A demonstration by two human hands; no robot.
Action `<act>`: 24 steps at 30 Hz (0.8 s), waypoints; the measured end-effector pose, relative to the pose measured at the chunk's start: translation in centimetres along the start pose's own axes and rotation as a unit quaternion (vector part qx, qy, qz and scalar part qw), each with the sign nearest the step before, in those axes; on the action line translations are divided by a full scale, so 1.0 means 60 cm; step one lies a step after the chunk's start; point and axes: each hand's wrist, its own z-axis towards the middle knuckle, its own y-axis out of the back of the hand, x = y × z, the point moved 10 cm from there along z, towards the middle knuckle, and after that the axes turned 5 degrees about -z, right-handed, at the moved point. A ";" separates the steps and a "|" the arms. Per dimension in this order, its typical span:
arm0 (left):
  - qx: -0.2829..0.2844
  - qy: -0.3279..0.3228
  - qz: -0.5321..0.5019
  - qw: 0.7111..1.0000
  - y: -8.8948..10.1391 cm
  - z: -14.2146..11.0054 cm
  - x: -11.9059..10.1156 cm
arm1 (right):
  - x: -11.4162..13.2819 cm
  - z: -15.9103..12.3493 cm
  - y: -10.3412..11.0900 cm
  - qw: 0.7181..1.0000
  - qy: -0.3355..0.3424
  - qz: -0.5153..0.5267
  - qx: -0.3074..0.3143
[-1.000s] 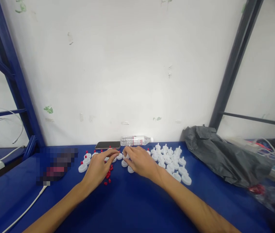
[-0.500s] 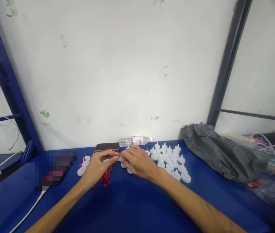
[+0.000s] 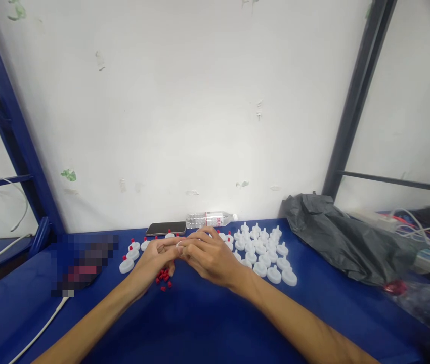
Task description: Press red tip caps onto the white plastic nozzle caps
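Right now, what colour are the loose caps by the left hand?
The loose caps are red, clearest in the head view.

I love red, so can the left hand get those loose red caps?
Probably yes: the loose red caps lie close to the left hand, the front ones uncovered. But it seems busy at a white piece with the right hand, so it may need freeing.

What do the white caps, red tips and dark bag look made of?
White caps: probably smooth plastic, fairly matte, uniformly shaped as if moulded.
Red tips: likely plastic, solidly coloured; too small to judge finish.
Dark bag: probably dull plastic film, thinly crumpled.
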 end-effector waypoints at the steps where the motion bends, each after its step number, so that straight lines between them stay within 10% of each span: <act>1: -0.002 -0.004 0.008 1.000 0.002 0.000 -0.001 | 0.001 0.000 -0.002 1.000 -0.001 0.002 0.006; 9: 0.027 -0.004 0.022 0.999 -0.008 0.000 -0.008 | -0.001 0.000 0.003 0.998 -0.041 0.035 -0.024; 13: 0.014 -0.065 0.145 0.987 0.002 -0.001 -0.025 | -0.073 0.005 -0.005 0.987 -0.157 0.030 0.036; 18: -0.062 -0.147 0.516 0.842 0.017 -0.008 -0.042 | -0.217 -0.005 -0.027 0.952 -0.275 -0.029 0.132; 24: -0.038 -0.123 0.577 0.807 0.018 0.001 -0.013 | -0.300 -0.052 -0.097 0.895 -0.337 -0.096 0.278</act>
